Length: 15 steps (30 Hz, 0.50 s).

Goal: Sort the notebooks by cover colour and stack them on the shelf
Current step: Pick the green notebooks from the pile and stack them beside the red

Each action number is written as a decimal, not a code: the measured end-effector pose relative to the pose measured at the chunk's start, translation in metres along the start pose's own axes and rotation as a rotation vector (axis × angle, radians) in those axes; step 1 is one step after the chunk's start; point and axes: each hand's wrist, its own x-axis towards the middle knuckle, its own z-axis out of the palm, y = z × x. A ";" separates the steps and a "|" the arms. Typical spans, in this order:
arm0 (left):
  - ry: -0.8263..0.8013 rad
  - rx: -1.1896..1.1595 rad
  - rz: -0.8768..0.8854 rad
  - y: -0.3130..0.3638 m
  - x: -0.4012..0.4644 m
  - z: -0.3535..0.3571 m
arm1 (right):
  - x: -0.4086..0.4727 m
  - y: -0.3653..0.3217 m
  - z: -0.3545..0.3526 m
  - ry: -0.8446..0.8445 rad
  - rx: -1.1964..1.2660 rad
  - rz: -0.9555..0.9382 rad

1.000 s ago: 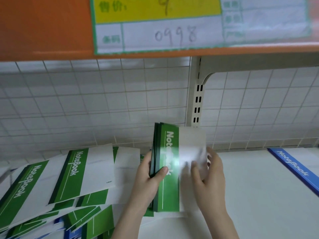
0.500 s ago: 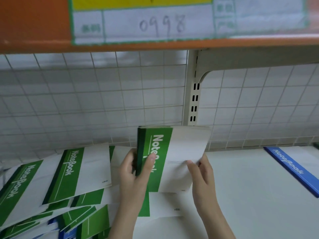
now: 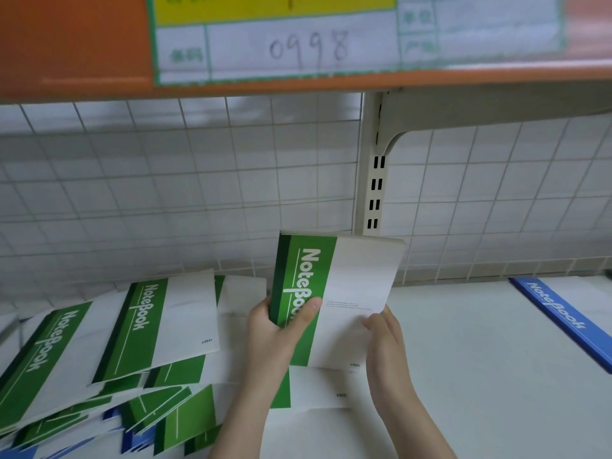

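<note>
Biggest thing here is the white shelf (image 3: 480, 376), smooth flat board, with a white square-grid wire back panel (image 3: 165, 193) behind it and a cream slotted metal upright (image 3: 376, 180) with a curved bracket. Above runs an orange shelf edge (image 3: 73, 44), glossy, carrying a paper price label (image 3: 331, 38) with a yellow top band, green printed boxes and "0998" handwritten in pencil. The small green characters are too blurry to read.

On the shelf's left side sits a messy fanned-out pile of green notebooks (image 3: 139, 332), thin flat rectangles, white covers with a green band and darker green spine stripe, "NoteBook" in white letters. A few blue edges poke out at the bottom of the pile. Far right, a blue notebook (image 3: 559, 319) lies flat, same "NoteBook" lettering on a blue band.

In the middle a small held stack of green notebooks (image 3: 337, 299) is tilted up off the shelf, above another green one lying flat. The left hand (image 3: 275, 336) grips the spine side, thumb pressed across the green band, fingers wrapped behind. The right hand (image 3: 384, 339) touches the stack's lower right edge with fingers loosely bent; can't tell if it's actually pinching.
</note>
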 end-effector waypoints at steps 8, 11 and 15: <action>-0.004 0.006 0.049 -0.008 0.003 -0.001 | 0.000 -0.004 0.002 -0.029 -0.041 -0.028; -0.017 0.004 0.081 -0.006 0.001 0.000 | -0.002 -0.009 0.001 -0.048 -0.038 -0.026; -0.006 -0.022 0.041 -0.004 0.000 0.002 | -0.007 -0.020 -0.009 -0.114 -0.163 -0.102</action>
